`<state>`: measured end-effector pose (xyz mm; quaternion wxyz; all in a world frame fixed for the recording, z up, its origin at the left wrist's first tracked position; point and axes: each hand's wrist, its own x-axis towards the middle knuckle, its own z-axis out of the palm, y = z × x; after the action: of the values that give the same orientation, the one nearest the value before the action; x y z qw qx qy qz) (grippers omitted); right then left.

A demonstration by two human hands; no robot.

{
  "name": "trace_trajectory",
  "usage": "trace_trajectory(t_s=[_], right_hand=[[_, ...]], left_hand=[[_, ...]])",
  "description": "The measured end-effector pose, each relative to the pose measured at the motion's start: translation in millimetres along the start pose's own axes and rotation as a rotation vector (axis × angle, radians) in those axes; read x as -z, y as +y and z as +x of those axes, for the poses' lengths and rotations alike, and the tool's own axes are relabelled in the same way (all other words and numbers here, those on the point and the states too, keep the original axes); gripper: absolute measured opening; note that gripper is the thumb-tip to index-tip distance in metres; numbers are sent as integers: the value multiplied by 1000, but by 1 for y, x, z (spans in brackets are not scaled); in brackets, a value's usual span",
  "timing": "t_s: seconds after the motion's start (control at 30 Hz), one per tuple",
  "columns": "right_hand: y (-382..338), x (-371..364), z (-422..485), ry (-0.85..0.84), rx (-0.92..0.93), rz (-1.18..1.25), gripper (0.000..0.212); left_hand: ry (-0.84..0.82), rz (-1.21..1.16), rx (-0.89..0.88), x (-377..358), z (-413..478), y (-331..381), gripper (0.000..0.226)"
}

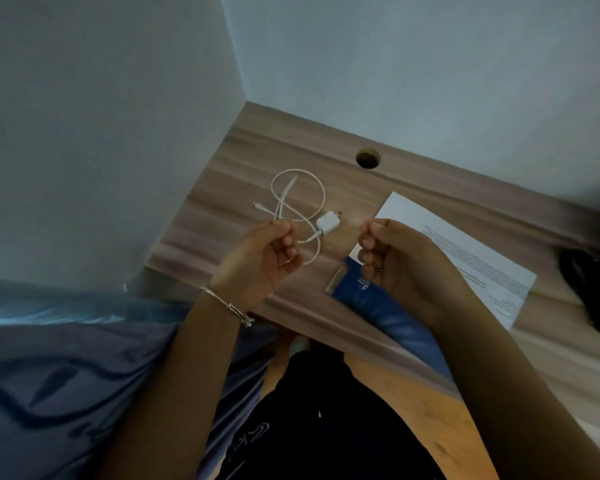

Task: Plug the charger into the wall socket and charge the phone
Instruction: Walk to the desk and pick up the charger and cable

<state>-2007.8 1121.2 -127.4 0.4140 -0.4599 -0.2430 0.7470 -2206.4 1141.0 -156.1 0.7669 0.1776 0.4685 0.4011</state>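
Observation:
A white charger plug [328,223] lies on the wooden desk [257,161], its white cable [321,192] looped loosely behind it. My left hand [264,258] hovers just left of the plug, thumb and forefinger pinched on a strand of the cable. My right hand [392,258] is curled shut to the right of the plug, with nothing visible in it. Under that hand lies a flat blue object with a white logo [354,289]; I cannot tell whether it is the phone. No wall socket is in view.
The desk fits into a corner between two pale walls. A round cable hole [368,158] sits near its back edge. A printed white sheet [465,251] lies to the right, a black object [593,292] at the far right, and blue bedding [66,375] at the left.

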Motion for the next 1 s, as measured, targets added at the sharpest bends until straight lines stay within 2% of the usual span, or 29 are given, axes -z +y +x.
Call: trace_trajectory(t_s=[0.17, 0.43, 0.6, 0.63, 0.8, 0.87, 1.0], right_hand=[[2, 15, 19, 32, -56, 44, 20], [14, 27, 58, 249, -198, 26, 13], [31, 26, 90, 400, -266, 36, 13], [36, 25, 95, 411, -270, 40, 13], [58, 30, 109, 423, -301, 108, 14], [64, 33, 114, 419, -314, 123, 13], [69, 36, 121, 381, -346, 170, 11]], left_hand=[[115, 46, -13, 18, 19, 9, 21], [277, 381, 6, 20, 68, 7, 12], [531, 506, -35, 29, 111, 11, 12], [555, 499, -17, 30, 118, 10, 14], [627, 595, 36, 37, 151, -4, 57], [662, 648, 4, 36, 161, -9, 58], [703, 765, -67, 30, 169, -12, 45]])
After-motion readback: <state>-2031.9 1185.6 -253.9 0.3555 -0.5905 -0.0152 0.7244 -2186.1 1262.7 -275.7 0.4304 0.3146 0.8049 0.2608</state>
